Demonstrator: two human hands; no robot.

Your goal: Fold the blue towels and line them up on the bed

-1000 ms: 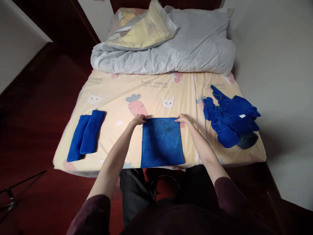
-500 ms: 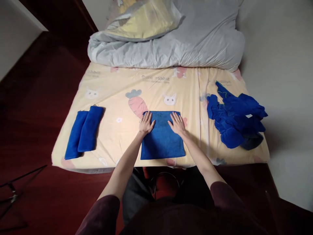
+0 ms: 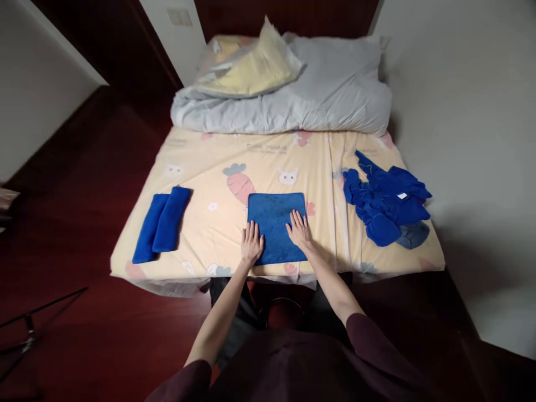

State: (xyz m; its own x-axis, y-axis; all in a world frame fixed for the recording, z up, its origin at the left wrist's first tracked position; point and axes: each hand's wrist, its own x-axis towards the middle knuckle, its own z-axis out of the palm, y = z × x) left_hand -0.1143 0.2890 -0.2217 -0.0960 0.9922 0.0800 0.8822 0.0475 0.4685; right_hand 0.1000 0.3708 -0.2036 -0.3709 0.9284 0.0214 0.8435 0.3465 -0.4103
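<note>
A blue cloth [image 3: 276, 223] lies flat near the front edge of the bed, roughly square in outline. My left hand [image 3: 252, 243] rests on its left edge with the fingers stretched out. On its right side my right hand [image 3: 298, 229] lies flat, fingers spread and palm down. Two rolled or folded blue cloths [image 3: 171, 220] lie side by side to the left, one partly over the other. To the right sits a loose, crumpled heap of blue cloths [image 3: 387, 201] with a small white tag showing.
A grey quilt [image 3: 335, 106] with a yellow part is bunched at the far end of the patterned bed sheet [image 3: 209, 240]. A wall [image 3: 473, 139] runs along the right. Thin dark metal legs [image 3: 29, 329] stand at lower left.
Both hands have slid from the far corners of the flat blue cloth down towards me. The view has tilted up, showing more beyond the quilt.
</note>
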